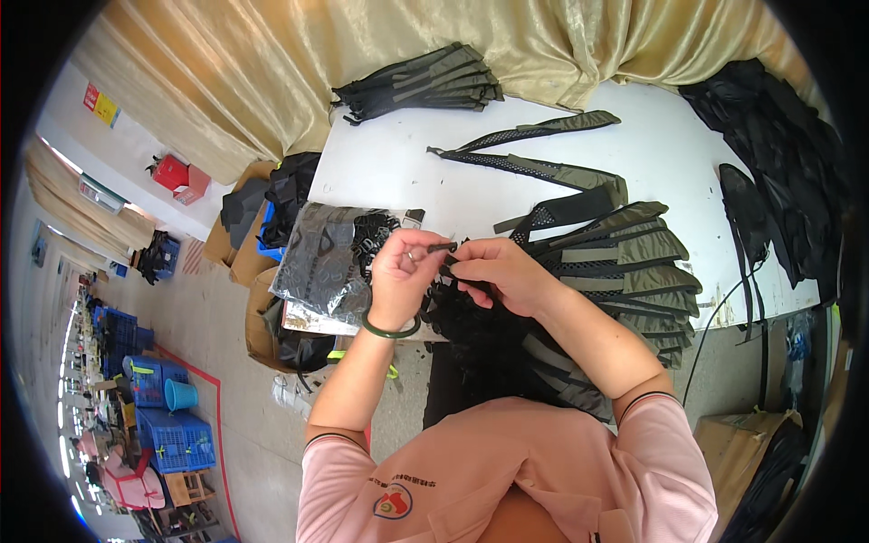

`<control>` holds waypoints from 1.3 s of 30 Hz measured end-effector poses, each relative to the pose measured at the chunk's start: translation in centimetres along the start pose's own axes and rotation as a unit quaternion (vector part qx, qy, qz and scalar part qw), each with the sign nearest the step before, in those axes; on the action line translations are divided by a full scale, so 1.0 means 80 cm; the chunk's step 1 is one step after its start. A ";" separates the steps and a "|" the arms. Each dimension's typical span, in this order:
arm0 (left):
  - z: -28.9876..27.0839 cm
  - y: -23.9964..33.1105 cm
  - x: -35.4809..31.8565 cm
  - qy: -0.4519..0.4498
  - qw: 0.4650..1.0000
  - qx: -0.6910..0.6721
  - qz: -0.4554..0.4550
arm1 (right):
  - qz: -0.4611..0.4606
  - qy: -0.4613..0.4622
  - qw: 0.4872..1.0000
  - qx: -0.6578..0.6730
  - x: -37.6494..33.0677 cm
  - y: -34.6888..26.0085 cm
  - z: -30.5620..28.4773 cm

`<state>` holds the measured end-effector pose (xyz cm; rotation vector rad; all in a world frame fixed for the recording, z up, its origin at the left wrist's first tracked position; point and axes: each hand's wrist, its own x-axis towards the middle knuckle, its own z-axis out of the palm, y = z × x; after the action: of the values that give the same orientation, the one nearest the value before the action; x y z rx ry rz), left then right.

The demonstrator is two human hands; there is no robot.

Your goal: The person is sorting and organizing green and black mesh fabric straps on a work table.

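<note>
My left hand [403,273] pinches the end of a short black strap [442,247] between thumb and fingertips, above the table's front edge. Close beside it, my right hand [509,274] is closed on the black strap too; part of it runs under the fingers, out of sight. Whether a buckle sits between the fingertips is too small to tell. Left of my hands lies a clear plastic bag [319,258] with many small black plastic buckles [369,237] at its opening. Below my hands hangs a dark heap of straps [471,330]. Olive and black padded shoulder straps [634,262] fan out to the right.
On the white table [380,163] lie a pair of shoulder straps [534,163] and a further stack [421,81] at the back. Black fabric pieces [769,154] pile up at the right. Cardboard boxes [244,258] stand left, blue crates [176,439] farther off.
</note>
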<state>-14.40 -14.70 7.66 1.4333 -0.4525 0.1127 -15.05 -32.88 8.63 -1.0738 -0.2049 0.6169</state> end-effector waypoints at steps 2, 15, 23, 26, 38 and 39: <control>0.002 0.005 -0.005 -0.029 0.999 0.005 0.014 | 0.006 -0.001 1.000 0.029 -0.006 -0.003 0.000; 0.007 0.009 -0.013 -0.059 0.974 0.156 0.153 | -0.159 0.074 0.983 -0.062 -0.022 0.001 0.015; 0.009 0.022 -0.014 -0.058 0.944 0.259 0.198 | -0.157 0.031 0.987 -0.014 -0.024 0.000 0.010; 0.010 0.028 -0.011 -0.047 0.934 0.288 0.206 | -0.183 0.028 0.981 0.049 -0.026 0.001 0.008; 0.021 0.026 -0.014 -0.002 0.930 -0.266 -0.252 | -0.394 0.104 0.823 -0.397 -0.027 -0.001 0.014; 0.022 0.026 -0.013 -0.011 0.937 -0.249 -0.244 | -0.392 0.105 0.823 -0.397 -0.028 0.001 0.012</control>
<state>-16.49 -15.89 9.28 1.0071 -0.1138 -0.3960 -17.33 -33.38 9.29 -1.6941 -0.7110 -0.3979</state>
